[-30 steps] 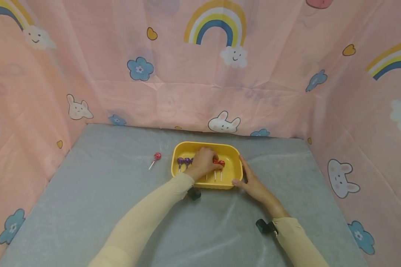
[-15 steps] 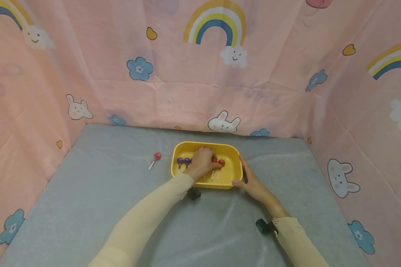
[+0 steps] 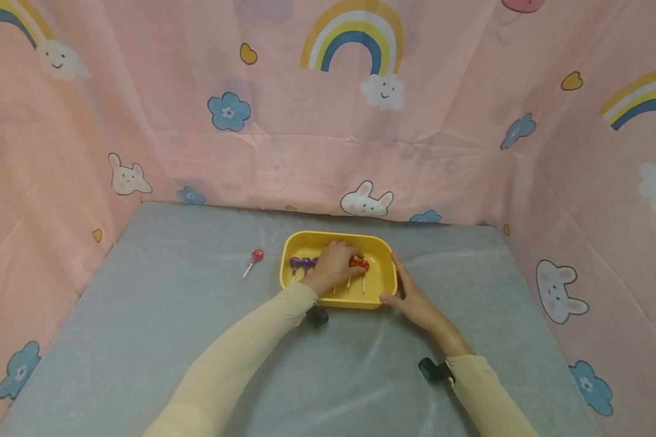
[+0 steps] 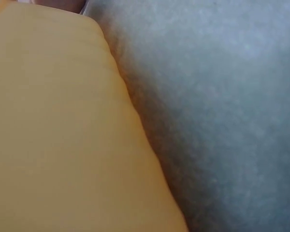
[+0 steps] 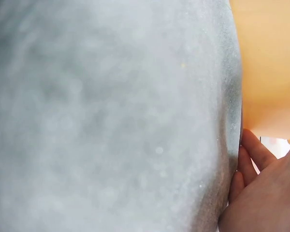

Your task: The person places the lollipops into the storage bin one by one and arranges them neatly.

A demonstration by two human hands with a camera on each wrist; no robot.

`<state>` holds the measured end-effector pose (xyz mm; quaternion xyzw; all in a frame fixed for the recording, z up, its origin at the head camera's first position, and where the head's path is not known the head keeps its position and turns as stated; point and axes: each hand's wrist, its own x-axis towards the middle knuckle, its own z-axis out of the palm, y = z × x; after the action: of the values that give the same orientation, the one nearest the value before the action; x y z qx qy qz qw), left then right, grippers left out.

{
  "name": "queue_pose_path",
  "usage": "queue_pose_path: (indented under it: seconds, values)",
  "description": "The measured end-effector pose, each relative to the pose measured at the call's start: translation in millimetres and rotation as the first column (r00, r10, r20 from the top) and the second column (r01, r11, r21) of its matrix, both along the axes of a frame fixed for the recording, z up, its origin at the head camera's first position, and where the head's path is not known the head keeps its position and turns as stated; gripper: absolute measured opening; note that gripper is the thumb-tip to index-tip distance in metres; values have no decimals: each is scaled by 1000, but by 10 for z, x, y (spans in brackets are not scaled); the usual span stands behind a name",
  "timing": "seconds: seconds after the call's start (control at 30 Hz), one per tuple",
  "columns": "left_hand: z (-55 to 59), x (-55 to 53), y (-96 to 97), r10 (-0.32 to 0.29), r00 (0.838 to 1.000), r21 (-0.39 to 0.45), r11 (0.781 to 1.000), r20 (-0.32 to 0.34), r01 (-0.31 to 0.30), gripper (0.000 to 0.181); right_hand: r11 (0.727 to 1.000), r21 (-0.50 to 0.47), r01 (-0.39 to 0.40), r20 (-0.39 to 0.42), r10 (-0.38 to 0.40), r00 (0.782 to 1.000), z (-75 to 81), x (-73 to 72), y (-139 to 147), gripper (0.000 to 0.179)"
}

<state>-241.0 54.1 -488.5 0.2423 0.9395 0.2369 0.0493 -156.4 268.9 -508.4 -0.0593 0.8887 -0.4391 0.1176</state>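
A yellow plastic tub [image 3: 379, 291] sits on the table. My left hand [image 3: 333, 267] reaches into it, thumb and fingertips pinching at the red lollipops [image 3: 364, 265]; which one it grips is partly hidden. White sticks point toward me below them. Purple lollipops [image 3: 295, 263] lie in a row at the tub's left, partly covered by that hand. My right hand [image 3: 418, 303] holds the tub's near right corner, thumb at the front rim and fingers along the side. In the right wrist view, the right hand's fingers [image 5: 253, 145] rest against the tub wall. The tub wall [image 4: 72, 116] fills much of the left wrist view.
One red-pink lollipop [image 3: 257, 255] lies on the grey tablecloth [image 3: 197, 291], left of the tub. A pink printed curtain [image 3: 284, 164] encloses the back and sides. Dark wrist cameras are strapped below both hands.
The red lollipops at my left fingertips shift slightly; the rightmost stick swings from slanted to nearly straight. My left fingers adjust a little. The right hand and tub stay still.
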Motion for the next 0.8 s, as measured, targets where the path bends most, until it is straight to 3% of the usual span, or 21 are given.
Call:
queue_pose_path:
  seconds: [0.33,0.43,0.53,0.67,0.8]
  values:
    - [-13,-11,25,-29,1000,-6,1000,2,29,26,1000,-1,0,4,0,1000,7,-2,3,96]
    - [-1,-13,28,-27,1000,6,1000,-4,27,25,1000,-10,-14,12,14,1000,168,44,-42,97]
    - [5,-16,25,-25,1000,13,1000,-4,25,24,1000,-15,-18,17,18,1000,187,41,-49,96]
    - [-6,-14,18,-23,1000,14,1000,-9,23,23,1000,-10,-20,-1,20,1000,26,-8,5,97]
    - [-11,-1,16,-21,1000,16,1000,-7,21,23,1000,-6,-25,-14,25,1000,-11,-13,17,97]
